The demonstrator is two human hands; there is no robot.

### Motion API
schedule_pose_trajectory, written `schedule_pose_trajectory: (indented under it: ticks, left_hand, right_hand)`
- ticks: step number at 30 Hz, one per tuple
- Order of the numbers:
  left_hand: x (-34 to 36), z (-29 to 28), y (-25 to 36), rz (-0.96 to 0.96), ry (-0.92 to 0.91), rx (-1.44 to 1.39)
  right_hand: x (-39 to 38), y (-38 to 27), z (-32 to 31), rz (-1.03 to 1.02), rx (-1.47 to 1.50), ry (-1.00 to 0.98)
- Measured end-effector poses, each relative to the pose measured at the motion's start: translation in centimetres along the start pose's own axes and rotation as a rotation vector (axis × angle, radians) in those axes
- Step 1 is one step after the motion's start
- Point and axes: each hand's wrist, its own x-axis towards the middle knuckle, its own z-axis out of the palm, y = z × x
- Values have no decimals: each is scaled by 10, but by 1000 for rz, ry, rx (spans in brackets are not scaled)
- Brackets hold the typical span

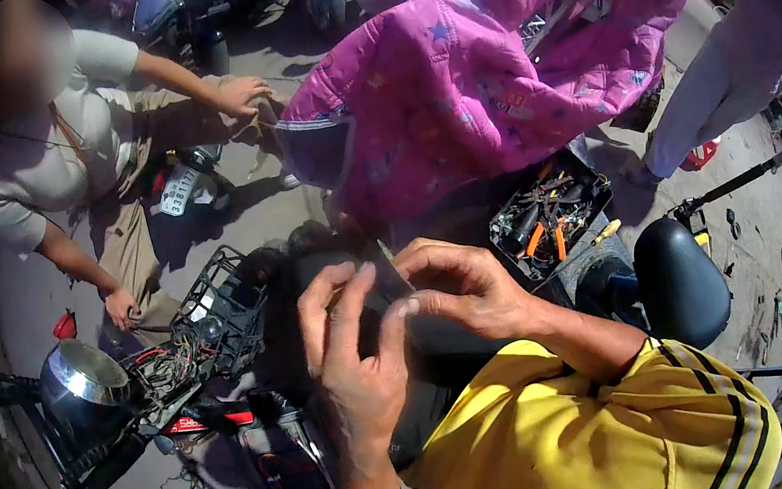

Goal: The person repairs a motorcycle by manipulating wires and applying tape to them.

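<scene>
A thin, dark, flat piece (390,277) is pinched between my two hands at the middle of the head view; its exact kind is hard to make out. My left hand (354,346) has thumb and forefinger closed on its lower end, the other fingers curled loosely. From the other side, my right hand (463,286) grips the same piece, with the thumb tip close to the left thumb. Just beyond the hands hangs a pink quilted cover (450,99) with printed stars, draped over a scooter.
Right of my hands, a black tool tray (606,195) holds orange-handled pliers (560,239) and other tools. A black seat (682,282) stands farther right. At left are a chrome headlight (87,376), tangled wires (167,371) and a black wire basket (217,296). People stand at far left and far right.
</scene>
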Motion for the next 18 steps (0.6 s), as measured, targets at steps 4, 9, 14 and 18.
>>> schedule_pose_trajectory:
  ticks: [4,9,14,18]
  left_hand:
    - [-1,9,3,95,54,167]
    - [-3,7,5,73,52,131]
    - [-1,-1,6,-70,68,80]
    - [2,-4,1,15,67,184]
  right_hand:
    - [1,5,1,-55,-96,28]
    - [1,6,1,-92,-194,28]
    - [4,4,0,-156,-302,17]
    - [7,3,2,-229,-405,-6]
